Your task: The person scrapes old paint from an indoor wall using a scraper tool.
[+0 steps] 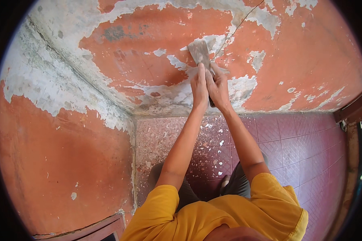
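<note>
Both my hands are wrapped round one scraper (200, 51), whose wide, worn grey blade lies against the wall ahead. My left hand (199, 86) grips it from the left, fingers pointing up along the blade. From the right, my right hand (218, 86) closes on it, with fingers reaching toward the blade's lower part. The dark end of the handle shows below, between my wrists. Around the blade, the orange paint of the wall (161, 30) is peeled in patches, baring pale grey plaster (215, 42). A thin crack runs up and right from near the blade.
A second wall (64, 160) with orange paint and bare plaster meets the first at a corner on the left. Paint flakes (207, 154) litter the reddish tiled floor (293, 148) round my feet. A wooden frame (352, 108) stands at the right edge.
</note>
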Demonstrator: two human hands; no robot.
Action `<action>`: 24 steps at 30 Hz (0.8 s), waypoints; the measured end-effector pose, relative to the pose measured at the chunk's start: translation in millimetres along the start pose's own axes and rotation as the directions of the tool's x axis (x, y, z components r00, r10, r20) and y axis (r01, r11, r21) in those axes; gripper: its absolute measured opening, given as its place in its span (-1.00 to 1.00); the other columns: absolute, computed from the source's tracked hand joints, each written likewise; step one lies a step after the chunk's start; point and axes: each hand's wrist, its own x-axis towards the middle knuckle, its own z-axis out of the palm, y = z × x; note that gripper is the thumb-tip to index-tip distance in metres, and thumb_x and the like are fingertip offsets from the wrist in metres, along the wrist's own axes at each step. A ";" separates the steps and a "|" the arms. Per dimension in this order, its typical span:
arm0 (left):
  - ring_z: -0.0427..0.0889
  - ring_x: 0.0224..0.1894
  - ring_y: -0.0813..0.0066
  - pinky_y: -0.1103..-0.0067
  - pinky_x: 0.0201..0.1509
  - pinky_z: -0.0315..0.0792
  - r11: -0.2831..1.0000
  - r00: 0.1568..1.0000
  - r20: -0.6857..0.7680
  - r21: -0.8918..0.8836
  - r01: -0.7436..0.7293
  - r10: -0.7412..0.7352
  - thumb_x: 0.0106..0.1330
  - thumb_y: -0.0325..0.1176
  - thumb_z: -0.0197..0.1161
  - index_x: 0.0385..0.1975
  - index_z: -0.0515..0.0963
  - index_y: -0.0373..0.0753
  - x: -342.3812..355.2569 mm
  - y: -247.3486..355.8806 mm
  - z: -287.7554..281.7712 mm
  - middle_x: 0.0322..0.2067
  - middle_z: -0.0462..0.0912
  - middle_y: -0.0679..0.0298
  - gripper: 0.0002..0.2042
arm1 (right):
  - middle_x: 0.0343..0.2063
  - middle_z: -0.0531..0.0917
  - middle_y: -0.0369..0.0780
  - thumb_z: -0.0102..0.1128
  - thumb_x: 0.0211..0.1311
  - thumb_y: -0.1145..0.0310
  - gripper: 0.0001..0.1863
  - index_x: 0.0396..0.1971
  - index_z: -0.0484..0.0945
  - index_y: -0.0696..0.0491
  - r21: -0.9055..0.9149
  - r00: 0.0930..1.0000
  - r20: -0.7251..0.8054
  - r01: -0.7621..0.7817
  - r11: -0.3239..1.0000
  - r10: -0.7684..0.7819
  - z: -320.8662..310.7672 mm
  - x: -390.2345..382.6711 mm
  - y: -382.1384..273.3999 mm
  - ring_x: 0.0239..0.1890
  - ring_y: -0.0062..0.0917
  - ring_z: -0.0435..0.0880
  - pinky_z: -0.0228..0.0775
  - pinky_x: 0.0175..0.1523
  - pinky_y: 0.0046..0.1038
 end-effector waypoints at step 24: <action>0.22 -0.55 0.70 0.66 -0.48 0.16 0.999 0.999 0.031 0.028 0.030 -0.030 0.41 -0.05 -0.05 -0.66 0.32 -0.20 -1.1 5.7 8.5 -0.65 0.25 0.48 -0.57 | -0.40 0.58 -0.31 -0.08 0.31 0.52 -0.69 0.03 0.38 0.24 0.010 1.000 -0.001 -0.026 1.000 0.026 -6.7 1.4 -7.0 -0.41 -0.79 0.43 0.31 -0.36 -0.65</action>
